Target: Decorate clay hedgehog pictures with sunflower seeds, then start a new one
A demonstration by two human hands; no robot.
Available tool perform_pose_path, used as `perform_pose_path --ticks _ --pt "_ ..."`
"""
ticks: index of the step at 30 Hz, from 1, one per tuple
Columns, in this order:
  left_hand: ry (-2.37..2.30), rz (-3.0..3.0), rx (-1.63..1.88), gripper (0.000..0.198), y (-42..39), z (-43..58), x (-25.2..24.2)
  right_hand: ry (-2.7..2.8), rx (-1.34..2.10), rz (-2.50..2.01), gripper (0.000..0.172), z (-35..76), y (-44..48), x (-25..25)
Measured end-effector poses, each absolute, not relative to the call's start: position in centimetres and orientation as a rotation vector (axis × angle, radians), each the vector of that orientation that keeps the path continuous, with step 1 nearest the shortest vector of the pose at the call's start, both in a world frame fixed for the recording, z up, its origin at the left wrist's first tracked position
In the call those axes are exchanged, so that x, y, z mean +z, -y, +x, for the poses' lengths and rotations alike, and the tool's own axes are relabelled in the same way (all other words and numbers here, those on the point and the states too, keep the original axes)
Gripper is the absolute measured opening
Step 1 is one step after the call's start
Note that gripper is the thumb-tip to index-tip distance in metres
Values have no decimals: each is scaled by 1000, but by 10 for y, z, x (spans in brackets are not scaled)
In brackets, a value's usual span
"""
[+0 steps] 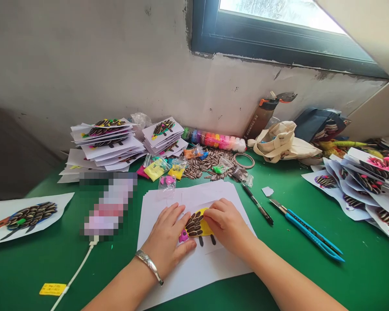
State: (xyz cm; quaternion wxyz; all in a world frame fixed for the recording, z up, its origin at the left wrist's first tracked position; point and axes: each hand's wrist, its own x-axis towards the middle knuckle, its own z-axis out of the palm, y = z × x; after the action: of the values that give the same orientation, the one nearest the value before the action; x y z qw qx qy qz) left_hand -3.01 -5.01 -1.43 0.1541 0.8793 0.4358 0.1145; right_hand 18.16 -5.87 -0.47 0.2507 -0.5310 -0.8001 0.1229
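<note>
My left hand [166, 239], with a metal bracelet on the wrist, lies flat on a stack of white paper [194, 268] and steadies a small card. On that card sits a yellow clay shape [201, 225] partly covered with striped sunflower seeds [193, 224], with a pink clay bit at its lower left. My right hand [226, 224] rests on the yellow clay's right side, fingertips pressed at the seeds. What the fingertips pinch is hidden.
A pile of loose sunflower seeds [207, 164] and small clay bags [155, 169] lie behind the paper. Stacks of finished seed cards [106, 142] stand at back left and at right [366, 181]. A black pen [257, 205], blue cutter [311, 233], clay pots [214, 139], tote bag [282, 144], bottle [262, 116] and white cable [74, 276] surround them.
</note>
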Motion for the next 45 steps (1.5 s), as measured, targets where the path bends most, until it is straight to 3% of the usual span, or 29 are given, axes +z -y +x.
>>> perform_pose_path --ticks 11,17,23,32,34,39,43,45 --pt "-1242 2520 357 53 50 -30 -14 2171 293 -1446 18 184 53 -6" --pt "-1239 2521 416 54 50 -32 -19 2231 -39 -1719 22 218 2 5" --pt "-1254 2519 378 54 50 -32 -19 2393 -130 -1715 20 219 -45 3" --pt "-1252 2527 367 54 51 -32 -19 2309 -201 -1807 20 218 -24 6" --pt "-1250 2525 373 54 51 -33 -19 2240 -156 -1804 24 220 -4 12" --pt "-1236 2517 437 53 51 -32 -17 1949 411 -1567 25 209 55 16" --pt "-1230 2517 423 53 51 -31 -16 1861 701 -1544 12 194 76 8" --pt "-1232 2518 424 53 50 -31 -16 1894 753 -1462 15 189 77 5"
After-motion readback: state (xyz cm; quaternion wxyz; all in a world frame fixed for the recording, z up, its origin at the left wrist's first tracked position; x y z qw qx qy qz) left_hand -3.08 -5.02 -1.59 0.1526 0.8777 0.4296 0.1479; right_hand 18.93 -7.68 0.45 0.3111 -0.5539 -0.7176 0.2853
